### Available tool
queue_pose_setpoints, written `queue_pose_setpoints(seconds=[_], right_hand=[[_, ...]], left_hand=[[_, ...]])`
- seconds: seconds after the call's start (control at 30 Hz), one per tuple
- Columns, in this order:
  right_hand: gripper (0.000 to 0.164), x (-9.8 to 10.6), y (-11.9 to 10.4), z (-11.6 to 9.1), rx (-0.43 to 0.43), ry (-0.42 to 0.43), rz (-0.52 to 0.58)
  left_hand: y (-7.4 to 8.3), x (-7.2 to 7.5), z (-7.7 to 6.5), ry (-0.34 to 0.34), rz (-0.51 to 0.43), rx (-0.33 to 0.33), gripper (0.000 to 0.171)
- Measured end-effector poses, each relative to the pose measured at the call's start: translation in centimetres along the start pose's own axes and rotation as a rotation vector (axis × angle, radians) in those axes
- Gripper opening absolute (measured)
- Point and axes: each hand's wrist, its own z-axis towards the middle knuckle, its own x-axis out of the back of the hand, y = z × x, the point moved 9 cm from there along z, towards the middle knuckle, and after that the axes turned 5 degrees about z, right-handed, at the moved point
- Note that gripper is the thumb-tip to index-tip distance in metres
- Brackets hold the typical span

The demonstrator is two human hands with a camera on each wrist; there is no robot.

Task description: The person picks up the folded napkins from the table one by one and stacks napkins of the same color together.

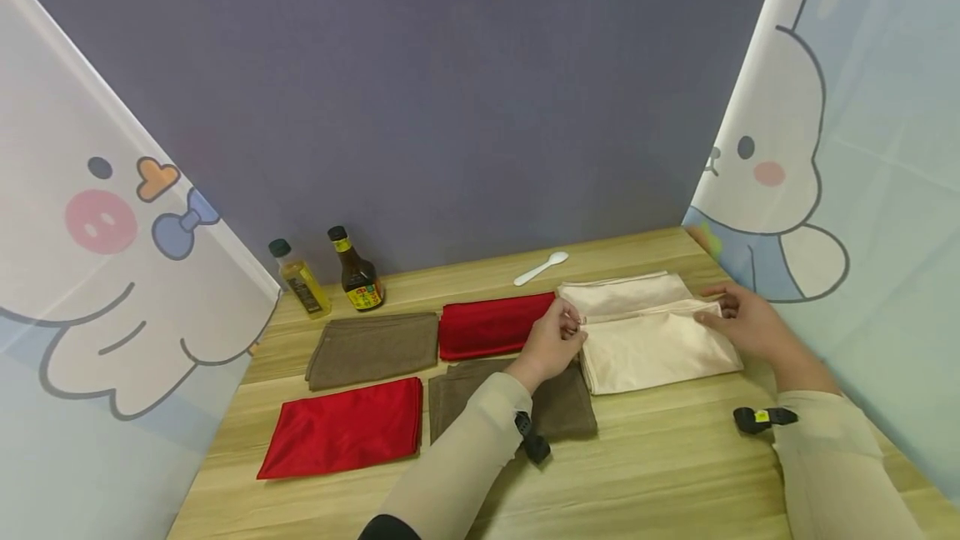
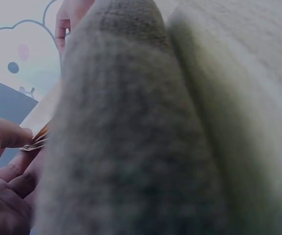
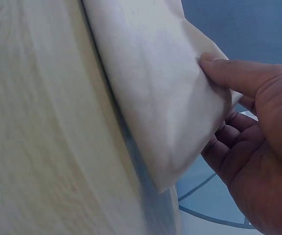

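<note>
A folded cream satin cloth (image 1: 652, 352) lies toward the right of the table, its far edge lifted a little. My left hand (image 1: 550, 344) pinches its far left corner; in the left wrist view, thumb and fingers hold several stacked layers (image 2: 35, 142). At the far right corner my right hand (image 1: 752, 325) grips the cloth (image 3: 165, 93), thumb on top and fingers beneath. Just behind it lies a second folded cream cloth (image 1: 626, 294), partly covered by the first. Beneath my left forearm is a folded brown cloth (image 1: 566, 407), partly hidden. A sleeve blocks much of the left wrist view.
Left of my hands lie two folded red cloths, one at the back (image 1: 487, 325) and one in front (image 1: 345, 427), and another brown cloth (image 1: 375, 348). A white spoon (image 1: 542, 268), an oil bottle (image 1: 303, 282) and a dark sauce bottle (image 1: 360, 273) are near the back wall.
</note>
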Motion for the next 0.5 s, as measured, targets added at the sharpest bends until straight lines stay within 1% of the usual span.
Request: queue_pose_setpoints(seconds=[0.13, 0.23, 0.37, 0.43, 0.5], right_hand=[[0.038, -0.03, -0.21, -0.04, 0.025, -0.004, 0.041], [0.037, 0.11, -0.38, 0.01, 0.049, 0.003, 0.05], [0.042, 0.36, -0.53, 0.23, 0.063, 0.008, 0.08], [0.043, 0.49, -0.47, 0.35, 0.057, 0.008, 0.102], [0.04, 0.62, -0.3, 0.48, 0.051, 0.013, 0.106]], left_hand=[[-0.14, -0.12, 0.02, -0.012, -0.021, -0.005, 0.016], [-0.06, -0.07, 0.05, -0.01, -0.025, -0.02, 0.015], [0.1, 0.39, 0.14, 0.031, -0.017, -0.035, 0.023], [0.03, 0.55, 0.2, 0.047, -0.011, -0.029, 0.023], [-0.04, 0.67, 0.27, 0.06, -0.004, -0.023, 0.021]])
